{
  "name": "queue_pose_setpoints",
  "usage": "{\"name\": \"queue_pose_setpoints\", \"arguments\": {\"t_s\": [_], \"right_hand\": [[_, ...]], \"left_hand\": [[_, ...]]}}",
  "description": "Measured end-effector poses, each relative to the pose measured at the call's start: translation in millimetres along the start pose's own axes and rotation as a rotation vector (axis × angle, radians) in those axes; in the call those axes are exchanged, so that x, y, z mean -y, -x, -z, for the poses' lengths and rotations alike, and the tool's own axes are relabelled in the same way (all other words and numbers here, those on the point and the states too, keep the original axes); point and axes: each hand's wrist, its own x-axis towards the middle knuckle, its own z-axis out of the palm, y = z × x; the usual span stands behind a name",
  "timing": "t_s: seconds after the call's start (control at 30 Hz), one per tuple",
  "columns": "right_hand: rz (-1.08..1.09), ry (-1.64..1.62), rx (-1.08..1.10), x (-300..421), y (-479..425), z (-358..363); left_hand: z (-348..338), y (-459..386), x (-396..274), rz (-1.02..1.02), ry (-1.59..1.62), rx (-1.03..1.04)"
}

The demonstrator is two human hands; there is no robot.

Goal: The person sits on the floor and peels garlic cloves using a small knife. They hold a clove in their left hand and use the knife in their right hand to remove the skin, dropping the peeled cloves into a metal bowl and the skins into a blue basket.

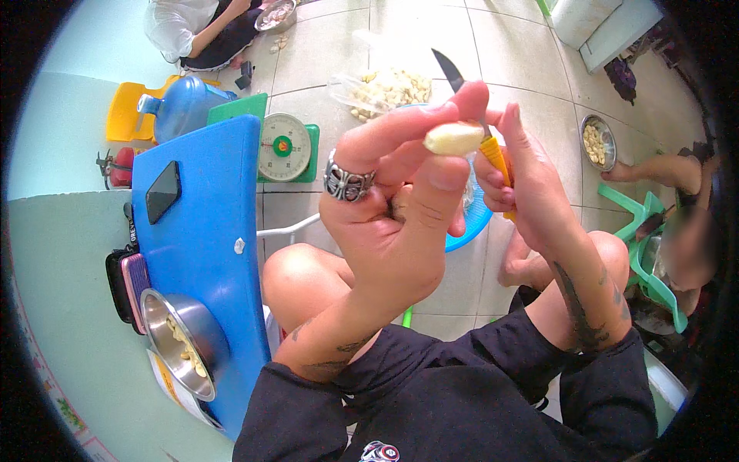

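Observation:
My left hand [392, 225], with a wide metal ring on one finger, pinches a pale peeled garlic clove [454, 139] between thumb and fingertips. The yellow handle [495, 159] of a small knife sits in my right hand [534, 179]. Its curved dark blade [448, 69] points up beyond my left fingertips, and part of it is hidden behind them. Both hands are raised above my knees, close together. Beneath them a blue plastic basket [478, 222] shows in part, with some clear plastic in it.
To my left, a blue table [202, 248] bears a phone [163, 192] and a steel bowl [193, 329] of cloves. A dial scale [284, 147] and a heap of cloves [398, 89] lie ahead. Another bowl [606, 136] stands right, near a person. Another person sits at upper left.

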Motion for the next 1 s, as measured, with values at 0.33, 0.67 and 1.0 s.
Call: {"name": "queue_pose_setpoints", "arguments": {"t_s": [0.33,0.67,1.0], "right_hand": [[0.39,0.56,-0.122,-23.1,-31.9,18.3],[0.738,0.416,0.172,13.0,8.7,-11.1],[0.904,0.468,0.358,8.1,12.0,-5.0]], "left_hand": [[5.7,4.6,1.2,0.002,-0.065,0.009],[3.5,3.1,-1.7,0.121,-0.17,-0.224],[0.7,16.0,6.9,0.067,-0.279,-0.124]]}}
